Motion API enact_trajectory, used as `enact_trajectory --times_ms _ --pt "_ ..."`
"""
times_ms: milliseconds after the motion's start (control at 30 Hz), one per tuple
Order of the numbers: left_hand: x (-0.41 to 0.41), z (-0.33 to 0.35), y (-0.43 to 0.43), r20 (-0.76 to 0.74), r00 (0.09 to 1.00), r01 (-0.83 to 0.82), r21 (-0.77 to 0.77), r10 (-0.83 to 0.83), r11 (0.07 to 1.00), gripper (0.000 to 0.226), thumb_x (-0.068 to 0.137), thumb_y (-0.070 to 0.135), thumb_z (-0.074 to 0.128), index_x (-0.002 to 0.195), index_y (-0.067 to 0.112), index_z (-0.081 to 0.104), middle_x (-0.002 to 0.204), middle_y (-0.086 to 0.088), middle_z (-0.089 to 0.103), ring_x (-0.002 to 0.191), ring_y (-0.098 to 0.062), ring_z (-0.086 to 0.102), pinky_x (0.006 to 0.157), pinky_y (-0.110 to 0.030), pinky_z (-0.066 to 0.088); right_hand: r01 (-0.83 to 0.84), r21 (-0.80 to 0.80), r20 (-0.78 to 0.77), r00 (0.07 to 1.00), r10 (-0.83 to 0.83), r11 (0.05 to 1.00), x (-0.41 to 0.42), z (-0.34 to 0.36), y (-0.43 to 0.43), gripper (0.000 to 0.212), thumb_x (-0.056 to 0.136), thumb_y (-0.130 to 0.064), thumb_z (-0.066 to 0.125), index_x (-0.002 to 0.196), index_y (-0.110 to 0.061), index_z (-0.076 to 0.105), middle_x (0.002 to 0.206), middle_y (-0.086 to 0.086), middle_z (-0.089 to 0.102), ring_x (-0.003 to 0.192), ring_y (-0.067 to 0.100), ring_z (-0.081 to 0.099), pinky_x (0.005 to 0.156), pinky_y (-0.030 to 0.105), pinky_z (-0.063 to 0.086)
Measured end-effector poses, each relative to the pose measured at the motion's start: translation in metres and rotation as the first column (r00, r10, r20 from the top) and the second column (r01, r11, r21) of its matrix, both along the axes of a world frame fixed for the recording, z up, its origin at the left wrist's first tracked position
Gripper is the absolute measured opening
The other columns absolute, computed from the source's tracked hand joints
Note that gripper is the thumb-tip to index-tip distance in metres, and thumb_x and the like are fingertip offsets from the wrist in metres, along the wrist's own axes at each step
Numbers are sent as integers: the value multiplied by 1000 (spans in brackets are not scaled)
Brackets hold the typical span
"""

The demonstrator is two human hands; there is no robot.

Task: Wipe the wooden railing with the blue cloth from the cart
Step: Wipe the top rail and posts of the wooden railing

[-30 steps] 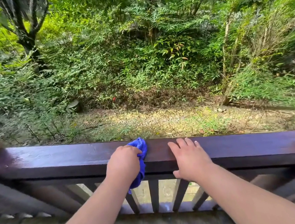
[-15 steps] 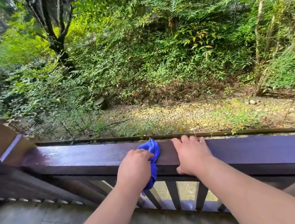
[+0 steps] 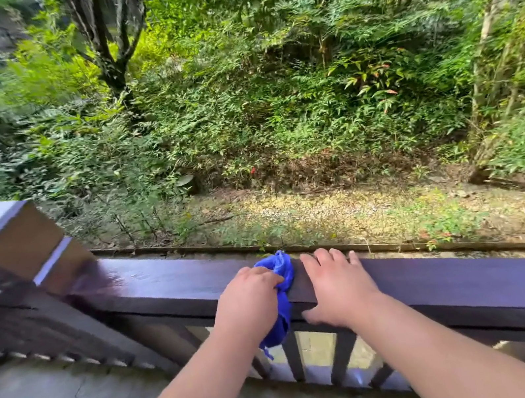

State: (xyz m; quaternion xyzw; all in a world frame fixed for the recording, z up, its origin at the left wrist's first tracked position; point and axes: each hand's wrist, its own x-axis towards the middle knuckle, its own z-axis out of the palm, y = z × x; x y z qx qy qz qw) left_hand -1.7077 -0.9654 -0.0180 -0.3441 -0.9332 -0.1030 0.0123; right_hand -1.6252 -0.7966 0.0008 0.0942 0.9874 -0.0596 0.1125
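Garden-side wooden railing (image 3: 163, 281) | left hand (image 3: 248, 300) fisted on blue cloth (image 3: 282, 272) atop it | right hand (image 3: 336, 285) beside, apparently flat, fingers spread

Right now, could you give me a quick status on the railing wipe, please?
Left hand shut on blue cloth, pressed on railing. Right hand flat on rail, empty. Corner post to the left.

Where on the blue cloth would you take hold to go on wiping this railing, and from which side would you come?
Grip the bunched upper part of the blue cloth lying on the railing's top face, coming from above on the near side, as the left hand does. The loose tail hanging over the near edge probably gives little pressure.
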Motion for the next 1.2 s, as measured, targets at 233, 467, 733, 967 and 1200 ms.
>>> enact_trajectory --times_ms 233,467,733,967,1200 --pt "-88 -2 -120 36 994 -107 12 107 994 38 92 19 53 115 42 73 123 13 69 114 -16 56 88 -33 50 -9 34 15 1000 8 999 -69 4 -103 111 75 -64 74 160 -19 20 159 10 36 147 37 32 122 63 23" --pt "-153 -1 -204 105 987 -123 -8 123 992 37 92 20 53 117 40 72 126 9 68 117 -19 57 98 -38 50 -16 51 39 999 15 999 -139 3 -199 105 79 -58 76 159 -17 23 159 13 36 145 38 35 121 61 28" --pt "-199 22 -277 92 949 -282 -182 302 942 38 96 19 49 122 40 67 124 -2 63 114 -24 62 94 -41 55 20 80 45 999 -24 997 -174 0 -245 97 81 -56 76 155 -17 27 150 14 42 138 39 40 118 60 32" --pt "-197 25 -278 -50 957 -286 -314 285 905 24 90 4 50 103 19 64 97 -3 62 100 -24 57 62 -34 46 52 94 31 998 -55 994 -170 -2 -247 103 83 -59 74 161 -19 19 161 13 34 146 39 33 122 61 25" --pt "-197 26 -281 30 941 -323 -204 336 924 23 91 10 48 96 23 67 86 2 50 98 -23 55 73 -39 56 41 8 -65 997 -41 999 -155 9 -240 101 85 -59 71 162 -23 16 166 10 28 154 36 23 127 59 17"
